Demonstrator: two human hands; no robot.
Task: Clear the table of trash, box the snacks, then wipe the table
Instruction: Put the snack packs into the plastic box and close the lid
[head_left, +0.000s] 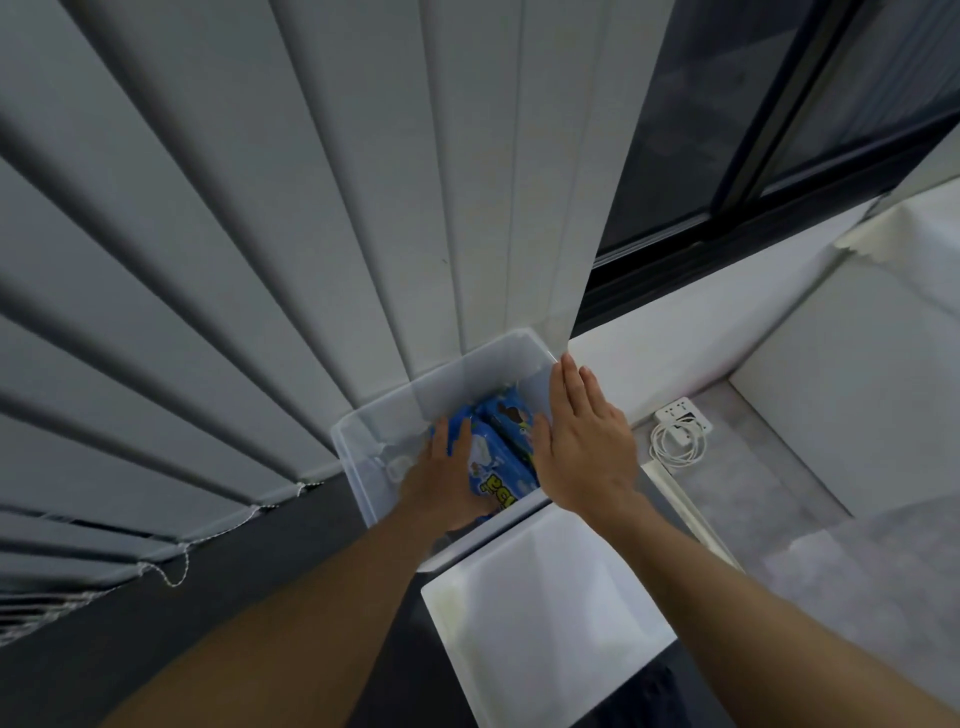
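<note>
The box (363, 457) is clear, smooth plastic. The 2 blue snack packets (491, 462) in it are glossy film. The near white lid (545, 623) looks like shiny plastic. The blinds (260, 234) on the left are matt, and the floor (737, 483) on the right is matt, mottled grey.

Left forearm (311, 597) and right forearm (727, 571), both bare, reach from the near edge toward the far middle. Left hand (441, 480) lies palm down, visible fingers straight, thumb side hidden. Right hand (582, 441) is flat, palm down, fingers straight and together.
</note>
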